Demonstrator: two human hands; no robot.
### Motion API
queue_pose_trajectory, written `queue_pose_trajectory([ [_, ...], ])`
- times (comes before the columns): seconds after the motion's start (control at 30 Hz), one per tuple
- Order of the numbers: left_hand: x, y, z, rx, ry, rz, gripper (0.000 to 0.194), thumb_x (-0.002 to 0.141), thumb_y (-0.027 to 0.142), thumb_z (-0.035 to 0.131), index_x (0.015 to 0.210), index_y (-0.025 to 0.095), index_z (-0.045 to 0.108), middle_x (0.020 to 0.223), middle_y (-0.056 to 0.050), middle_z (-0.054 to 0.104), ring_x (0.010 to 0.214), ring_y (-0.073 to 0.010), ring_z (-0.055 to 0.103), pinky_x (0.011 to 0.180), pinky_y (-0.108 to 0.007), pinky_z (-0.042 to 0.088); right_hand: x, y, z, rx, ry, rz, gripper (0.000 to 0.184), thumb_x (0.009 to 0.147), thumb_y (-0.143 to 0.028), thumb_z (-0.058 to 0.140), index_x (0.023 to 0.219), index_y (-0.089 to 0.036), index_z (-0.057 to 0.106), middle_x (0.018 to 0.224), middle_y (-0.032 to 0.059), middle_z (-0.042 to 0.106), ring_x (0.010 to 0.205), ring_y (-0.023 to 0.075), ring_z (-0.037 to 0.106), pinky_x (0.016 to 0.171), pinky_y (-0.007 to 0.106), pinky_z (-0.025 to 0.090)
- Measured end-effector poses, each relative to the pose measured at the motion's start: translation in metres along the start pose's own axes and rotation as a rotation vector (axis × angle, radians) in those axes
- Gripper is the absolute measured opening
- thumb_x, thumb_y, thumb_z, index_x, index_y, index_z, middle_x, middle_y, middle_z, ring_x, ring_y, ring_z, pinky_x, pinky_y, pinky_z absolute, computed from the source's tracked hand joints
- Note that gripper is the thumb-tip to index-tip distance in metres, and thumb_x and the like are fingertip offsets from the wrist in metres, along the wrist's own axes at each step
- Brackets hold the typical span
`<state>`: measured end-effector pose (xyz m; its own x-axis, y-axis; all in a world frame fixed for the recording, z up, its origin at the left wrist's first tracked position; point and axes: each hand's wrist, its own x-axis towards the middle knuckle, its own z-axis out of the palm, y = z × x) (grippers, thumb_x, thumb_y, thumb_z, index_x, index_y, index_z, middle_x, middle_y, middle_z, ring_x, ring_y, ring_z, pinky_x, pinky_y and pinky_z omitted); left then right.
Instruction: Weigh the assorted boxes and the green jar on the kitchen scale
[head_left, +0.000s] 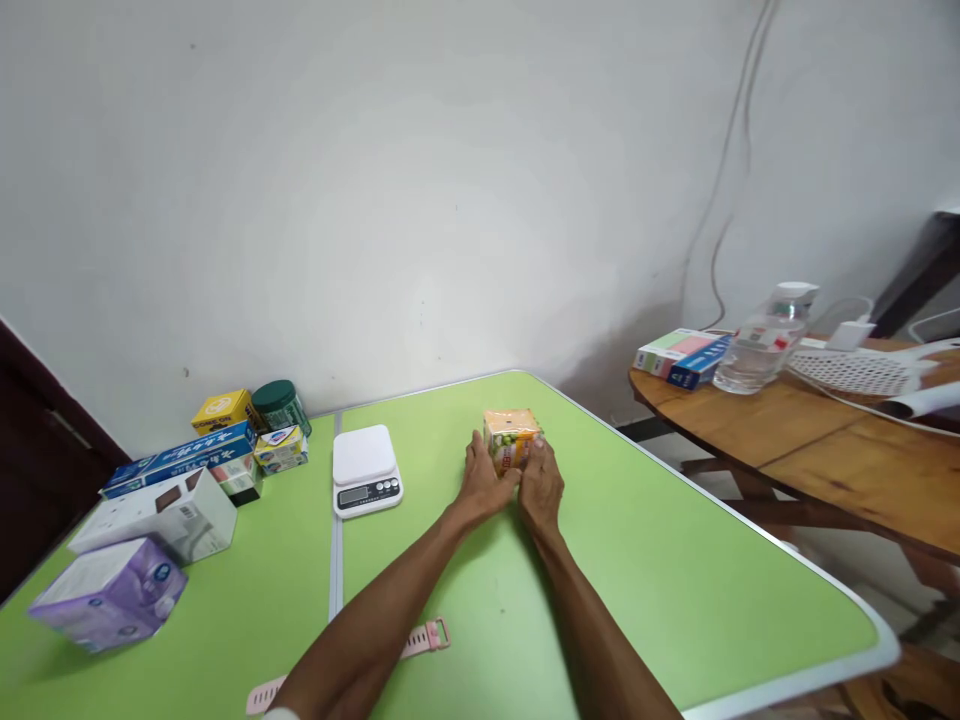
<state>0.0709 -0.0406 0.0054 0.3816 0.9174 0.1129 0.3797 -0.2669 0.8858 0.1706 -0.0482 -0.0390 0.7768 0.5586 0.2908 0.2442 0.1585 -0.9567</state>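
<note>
A pale wall (450, 200) fills most of what I see, with a green table (675, 580) below it and a wooden table (750, 430) off to the right. On the wooden table are a white, mesh-like object (855, 372), a clear bottle (765, 345) with a white cap, and some flat cartons (686, 355) beside the bottle.

At the far left of the green table there is a cluster: a long white box (180, 520), a blue box (180, 460) behind it, and a purple box (112, 590) nearest the person. A dark-green-lidded jar (279, 405) sits at the back between a yellow box (225, 410) and a small yellow-and-white box (281, 450). A white kitchen scale (366, 470) lies right of the cluster, beside the grey seam.

The person's two arms reach in from the lower edge. The left hand (484, 482) and the right hand (541, 490) close round opposite sides of an orange-and-green box (510, 422), gripping it between them. That box is at the green table's far part, right of the scale; the hands hide its lower edge, so I cannot tell whether it touches the tabletop. A pink strap (427, 638) shows on both sides of the left forearm.
</note>
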Motion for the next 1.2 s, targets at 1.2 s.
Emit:
queue_pose_trajectory([
  [1.2,-0.086,-0.142,-0.234,-0.038,0.488,0.043,0.090,0.078,0.022,0.070,0.158,0.024,0.029,0.165,-0.018,0.033,0.147,-0.0344,0.046,0.121,-0.057,0.038,-0.098,-0.040,0.131,0.100,-0.435,-0.021,0.078,0.095,-0.075,0.033,0.130,-0.015,0.068,0.140,0.0191,0.065,0.132,0.0323,0.057,0.115,0.052,0.040],
])
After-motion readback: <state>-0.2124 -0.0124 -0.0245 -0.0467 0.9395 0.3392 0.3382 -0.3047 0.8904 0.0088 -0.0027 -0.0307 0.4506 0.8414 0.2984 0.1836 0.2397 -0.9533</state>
